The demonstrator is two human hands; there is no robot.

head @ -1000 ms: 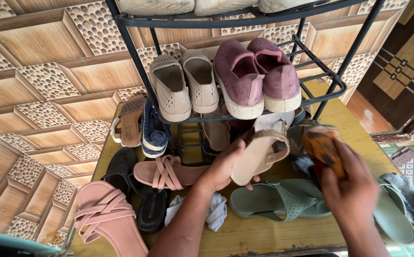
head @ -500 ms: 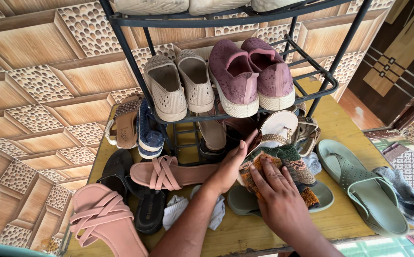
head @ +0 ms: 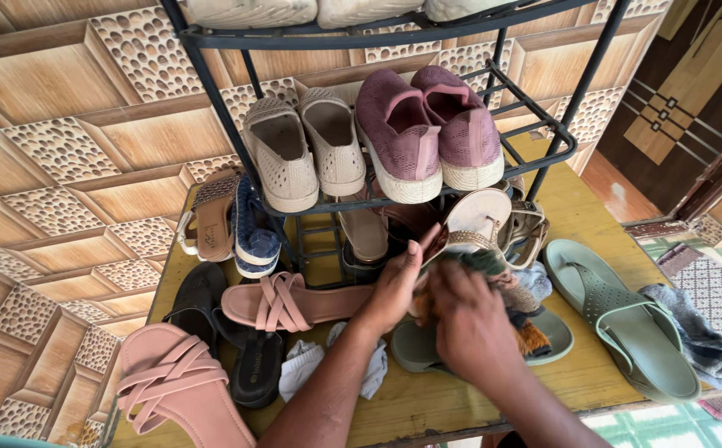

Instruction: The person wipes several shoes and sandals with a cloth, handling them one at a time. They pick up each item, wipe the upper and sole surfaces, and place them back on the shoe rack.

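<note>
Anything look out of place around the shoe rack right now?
Yes. The two green sandals lie split apart, one under the right hand. A white cloth and a grey cloth lie loose among the footwear on the table.

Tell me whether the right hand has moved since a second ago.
Yes. The right hand has moved left, from over the green sandal onto the beige sandal held by the left hand.

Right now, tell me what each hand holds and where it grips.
The left hand holds a beige sandal by its side edge. The right hand presses a multicoloured cloth against it, bunched under the palm.
</note>
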